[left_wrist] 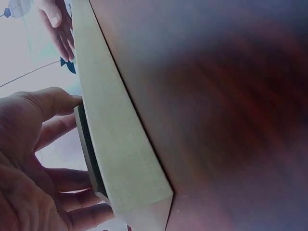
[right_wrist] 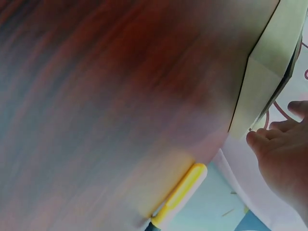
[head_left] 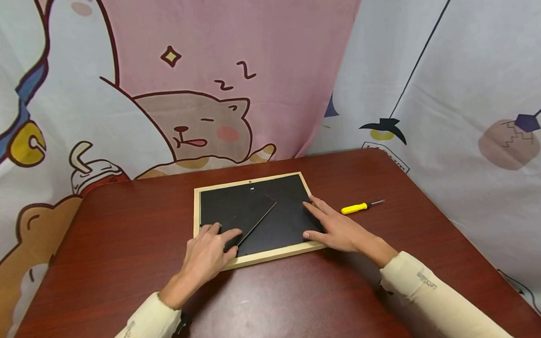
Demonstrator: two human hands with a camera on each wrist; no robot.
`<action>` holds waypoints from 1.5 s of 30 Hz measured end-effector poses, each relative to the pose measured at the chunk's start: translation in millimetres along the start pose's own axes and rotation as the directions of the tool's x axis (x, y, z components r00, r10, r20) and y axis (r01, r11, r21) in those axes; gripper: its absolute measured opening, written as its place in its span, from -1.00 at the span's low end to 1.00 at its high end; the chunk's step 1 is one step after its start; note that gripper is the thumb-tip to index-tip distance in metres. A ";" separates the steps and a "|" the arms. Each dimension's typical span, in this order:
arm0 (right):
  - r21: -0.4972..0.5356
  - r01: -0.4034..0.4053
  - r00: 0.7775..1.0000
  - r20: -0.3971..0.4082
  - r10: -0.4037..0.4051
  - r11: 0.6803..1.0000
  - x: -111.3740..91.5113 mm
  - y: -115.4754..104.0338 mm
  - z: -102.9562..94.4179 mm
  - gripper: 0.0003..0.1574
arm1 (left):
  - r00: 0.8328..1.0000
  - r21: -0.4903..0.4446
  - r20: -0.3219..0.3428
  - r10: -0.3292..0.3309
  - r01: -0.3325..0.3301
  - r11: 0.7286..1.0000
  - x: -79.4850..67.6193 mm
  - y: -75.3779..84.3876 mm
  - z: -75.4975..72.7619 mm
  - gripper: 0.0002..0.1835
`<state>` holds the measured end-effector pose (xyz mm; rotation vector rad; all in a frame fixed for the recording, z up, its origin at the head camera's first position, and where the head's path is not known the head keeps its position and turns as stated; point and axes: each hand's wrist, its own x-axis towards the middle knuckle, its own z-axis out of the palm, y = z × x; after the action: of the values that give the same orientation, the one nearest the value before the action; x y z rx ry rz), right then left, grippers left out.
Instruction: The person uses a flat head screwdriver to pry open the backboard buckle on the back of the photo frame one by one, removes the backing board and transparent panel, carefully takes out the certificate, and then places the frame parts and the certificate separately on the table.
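A light wooden picture frame [head_left: 273, 256] lies on the table with its black backing board [head_left: 227, 205] facing up. A thin diagonal strip [head_left: 259, 222], perhaps the edge of a stand leg, crosses the board. My left hand [head_left: 206, 253] rests its spread fingers on the board's near left corner. In the left wrist view, the board's edge [left_wrist: 89, 149] stands a little above the frame's side [left_wrist: 113, 120], beside the thumb and fingers of that hand. My right hand [head_left: 337, 230] lies with extended fingers over the right edge of the frame and board.
A yellow-handled screwdriver [head_left: 354, 209] lies on the table to the right of the frame, its tip pointing right. The reddish-brown table [head_left: 134, 238] has rounded far corners. Printed cloth curtains [head_left: 285, 79] hang behind it and along the right side.
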<state>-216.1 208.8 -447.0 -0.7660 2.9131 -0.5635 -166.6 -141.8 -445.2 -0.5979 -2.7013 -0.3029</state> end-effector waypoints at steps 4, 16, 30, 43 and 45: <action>0.054 -0.020 1.000 0.012 0.019 0.998 2.9 -2.6 1.7 0.12 | 1.000 0.001 -0.011 0.007 -0.007 1.000 0.4 0.9 0.4 -0.63; 0.029 -0.146 0.988 -0.038 0.147 0.989 16.6 -8.7 4.9 0.04 | 1.000 -0.015 -0.012 -0.007 0.007 1.000 1.0 2.4 0.3 -0.65; 0.126 -0.124 0.987 -0.086 0.135 0.984 21.0 -12.1 8.2 -0.05 | 1.000 -0.002 0.017 -0.003 0.003 1.000 1.4 2.6 1.4 -0.64; 0.314 -0.088 0.969 -0.195 0.155 0.945 24.3 -14.2 3.5 -0.30 | 0.999 -0.013 0.038 -0.009 0.010 1.000 2.9 5.0 1.7 -0.58; 0.327 -0.100 0.964 -0.202 0.173 0.940 24.2 -13.7 2.7 -0.33 | 0.999 -0.015 0.039 -0.002 0.002 1.000 3.3 7.3 1.7 -0.57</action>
<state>-230.5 185.1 -444.0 -0.4792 2.9302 -1.1342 -166.7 -133.6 -444.5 -0.6119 -2.7395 -0.3156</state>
